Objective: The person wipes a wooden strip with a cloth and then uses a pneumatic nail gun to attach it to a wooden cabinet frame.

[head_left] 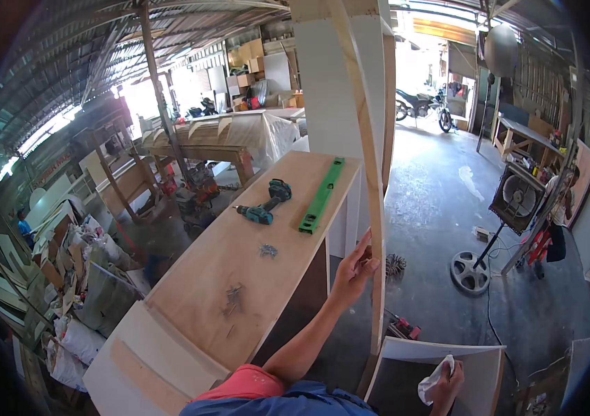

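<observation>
A long, narrow wooden strip stands upright in front of me, running from the top of the view down past the bench. My left hand is closed around its edge at about bench height. At the lower right, my right hand grips a crumpled white cloth above an open white box-like cabinet part. On the plywood panel to the left lie a teal and black cordless drill, a green spirit level and two small piles of screws.
A tall white cabinet rises behind the strip. To the right are a pedestal fan, a co-worker and a cable on the floor. Scrap boards and white sacks crowd the left. A motorcycle stands near the far opening.
</observation>
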